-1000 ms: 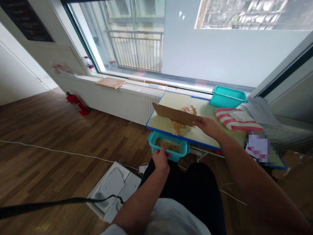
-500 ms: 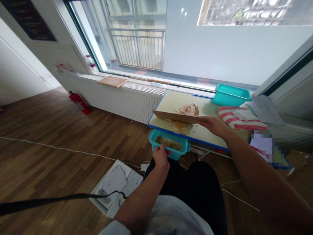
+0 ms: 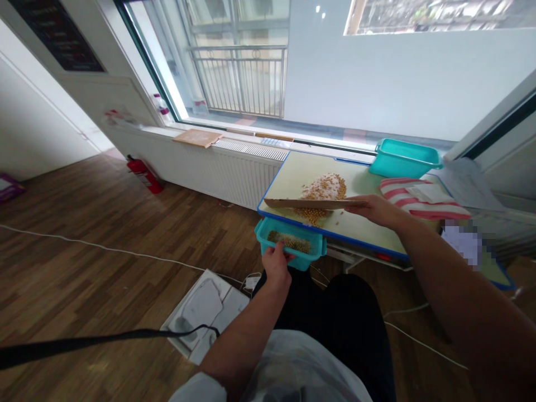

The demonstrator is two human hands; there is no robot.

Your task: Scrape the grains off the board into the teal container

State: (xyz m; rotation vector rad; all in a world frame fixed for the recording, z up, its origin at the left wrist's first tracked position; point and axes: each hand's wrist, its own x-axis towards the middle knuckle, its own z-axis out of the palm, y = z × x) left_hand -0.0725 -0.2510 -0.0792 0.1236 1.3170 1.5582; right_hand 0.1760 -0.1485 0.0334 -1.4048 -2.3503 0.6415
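Pale table (image 3: pixel 368 230), strewn with grains (image 3: pixel 330 187). Right hand (image 3: pixel 372 210): grip closed on cardboard strip (image 3: pixel 299 204); left hand (image 3: pixel 276 265): grip closed on lower teal bin (image 3: pixel 305 260).

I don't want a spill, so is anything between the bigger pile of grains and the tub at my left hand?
Yes. The cardboard strip in your right hand crosses in front of the bigger pile of grains; past it lie a smaller patch of grains, then the table's blue edge, before the turquoise tub.
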